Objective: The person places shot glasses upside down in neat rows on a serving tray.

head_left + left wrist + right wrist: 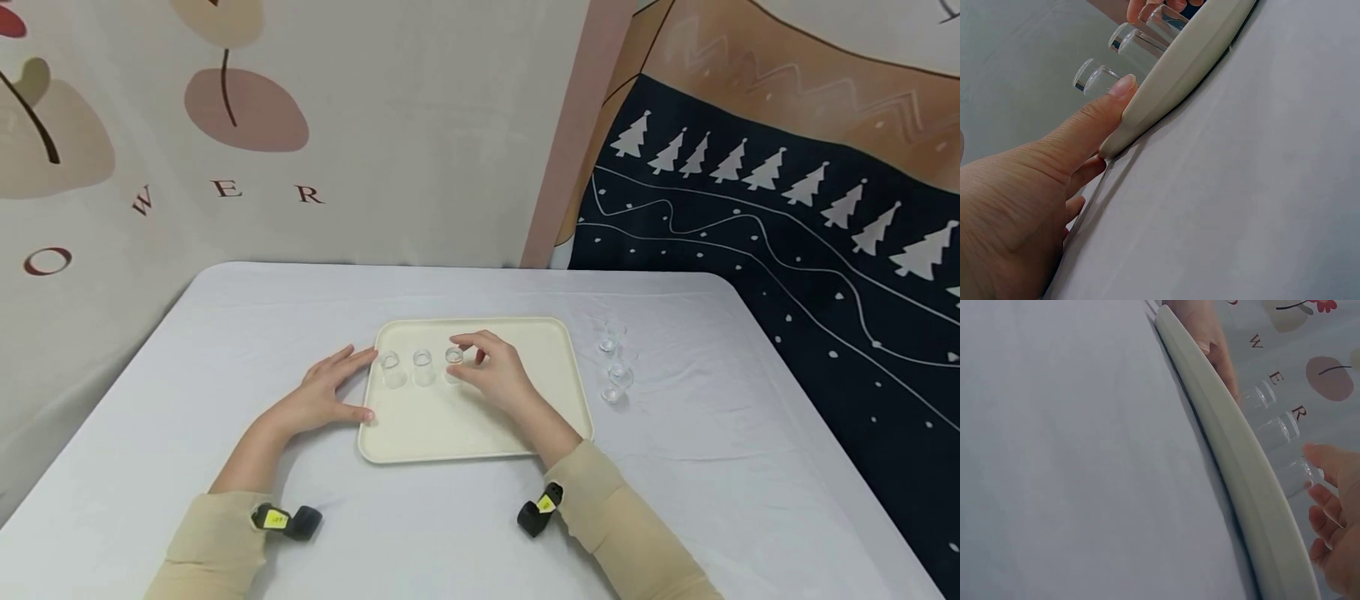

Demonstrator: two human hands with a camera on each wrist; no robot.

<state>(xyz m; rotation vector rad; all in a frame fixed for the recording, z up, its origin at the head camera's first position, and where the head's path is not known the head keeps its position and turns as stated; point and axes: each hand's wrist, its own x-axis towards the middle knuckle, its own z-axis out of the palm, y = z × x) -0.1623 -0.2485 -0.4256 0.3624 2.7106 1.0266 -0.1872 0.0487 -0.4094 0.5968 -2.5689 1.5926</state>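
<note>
Three small clear glasses stand in a row on the cream tray point(465, 437): a left glass point(393, 372), a middle glass point(423, 369) and a right glass point(453, 356). Thumb and index finger of my right hand point(497, 372) pinch the right glass near its top, over the tray. My left hand point(324, 393) is at the tray's left edge with fingers spread; its thumb point(1100, 112) touches the rim in the left wrist view. In the right wrist view, the right hand point(1338, 512) is beside the end glass, its other fingers loosely bent.
Several more clear glass pieces point(617, 375) are grouped on the white tablecloth point(675, 467) right of the tray. Printed curtains point(420, 167) hang behind the table. Each sleeve carries a small black device, such as the left one point(302, 523).
</note>
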